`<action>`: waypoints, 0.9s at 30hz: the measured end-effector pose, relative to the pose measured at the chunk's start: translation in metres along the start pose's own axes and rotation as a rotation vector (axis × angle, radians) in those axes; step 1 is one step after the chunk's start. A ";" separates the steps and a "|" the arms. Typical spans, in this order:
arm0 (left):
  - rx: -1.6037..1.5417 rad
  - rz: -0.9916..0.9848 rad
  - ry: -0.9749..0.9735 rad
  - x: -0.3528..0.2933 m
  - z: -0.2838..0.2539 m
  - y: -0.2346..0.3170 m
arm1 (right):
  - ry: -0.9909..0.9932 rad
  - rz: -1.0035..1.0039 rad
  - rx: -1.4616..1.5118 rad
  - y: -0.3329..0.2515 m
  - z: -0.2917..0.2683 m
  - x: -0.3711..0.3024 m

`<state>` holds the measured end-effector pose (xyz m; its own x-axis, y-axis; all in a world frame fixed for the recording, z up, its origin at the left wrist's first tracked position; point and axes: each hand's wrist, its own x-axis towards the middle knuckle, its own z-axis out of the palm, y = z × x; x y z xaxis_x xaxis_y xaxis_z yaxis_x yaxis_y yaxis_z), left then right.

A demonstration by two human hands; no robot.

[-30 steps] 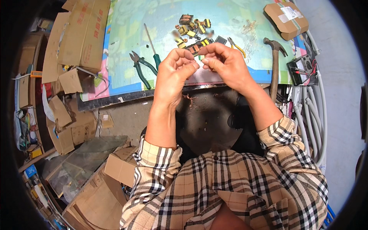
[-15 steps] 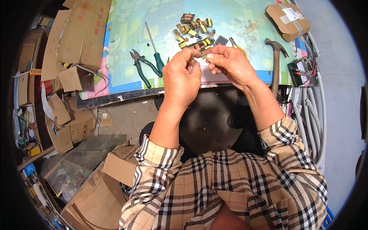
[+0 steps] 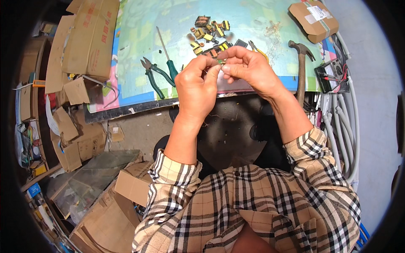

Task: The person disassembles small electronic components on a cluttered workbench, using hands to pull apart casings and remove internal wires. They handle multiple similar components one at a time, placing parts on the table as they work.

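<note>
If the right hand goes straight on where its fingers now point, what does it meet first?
The right hand would probably meet the left hand first, close ahead toward the picture's left; the depth between them is unclear.

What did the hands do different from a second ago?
The left hand moved a little to the right and turned, so its thumb points more away from the body. The right hand barely shifted. No new grab or letting go shows: the fingertips still meet at a small green thing. The hammer, screwdriver and green-handled cutters stayed put.
</note>
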<state>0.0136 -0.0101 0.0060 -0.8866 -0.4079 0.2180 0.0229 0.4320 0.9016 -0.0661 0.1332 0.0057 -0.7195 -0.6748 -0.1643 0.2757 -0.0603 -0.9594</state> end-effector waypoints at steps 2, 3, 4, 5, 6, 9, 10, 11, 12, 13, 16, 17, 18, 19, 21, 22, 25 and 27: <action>-0.088 -0.064 -0.013 0.000 0.001 -0.003 | -0.010 -0.012 0.011 0.001 0.001 0.000; -0.130 -0.087 -0.024 0.000 0.002 -0.003 | -0.003 -0.004 0.014 0.003 0.000 0.001; -0.172 -0.110 -0.034 0.000 0.002 -0.003 | 0.004 0.003 0.016 0.004 0.000 0.001; -0.234 -0.144 -0.041 0.000 0.002 -0.002 | 0.006 -0.010 0.027 0.004 0.000 0.001; -0.297 -0.179 -0.047 0.000 0.002 0.001 | 0.009 -0.023 0.037 0.004 0.001 0.001; -0.437 -0.248 -0.085 0.002 -0.001 0.003 | 0.054 -0.055 0.055 0.006 0.005 0.001; -0.476 -0.266 -0.101 0.003 -0.002 0.003 | 0.076 -0.065 0.058 0.007 0.005 0.001; -0.505 -0.277 -0.113 0.003 -0.002 0.003 | 0.054 -0.032 0.052 0.006 0.005 0.001; -0.535 -0.289 -0.126 0.003 -0.002 0.002 | 0.032 0.000 0.046 0.005 0.005 0.001; -0.565 -0.300 -0.139 0.002 -0.002 0.001 | 0.011 0.033 0.040 0.004 0.005 0.001; -0.523 -0.286 -0.199 0.003 -0.005 -0.004 | 0.017 0.003 0.043 0.006 0.002 0.001; -0.514 -0.294 -0.221 0.004 -0.006 -0.004 | 0.025 0.004 0.036 0.006 0.002 0.001; -0.504 -0.302 -0.243 0.005 -0.008 -0.004 | 0.033 0.004 0.028 0.006 0.001 0.000; -0.494 -0.310 -0.265 0.005 -0.008 -0.004 | 0.041 0.005 0.021 0.006 0.001 0.000; -0.422 -0.277 -0.242 0.005 -0.010 -0.006 | 0.064 -0.008 -0.053 0.003 0.002 -0.001; -0.386 -0.261 -0.231 0.005 -0.010 -0.007 | 0.075 -0.014 -0.090 0.001 0.003 -0.001; -0.327 -0.249 -0.217 0.004 -0.008 -0.008 | 0.093 -0.053 -0.118 0.001 -0.001 -0.002; -0.286 -0.242 -0.189 0.004 -0.009 -0.006 | 0.076 -0.085 -0.147 0.001 -0.001 -0.002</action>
<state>0.0137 -0.0215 0.0050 -0.9506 -0.3042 -0.0616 -0.0931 0.0901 0.9916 -0.0649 0.1354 0.0050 -0.7838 -0.6140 -0.0926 0.1194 -0.0027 -0.9928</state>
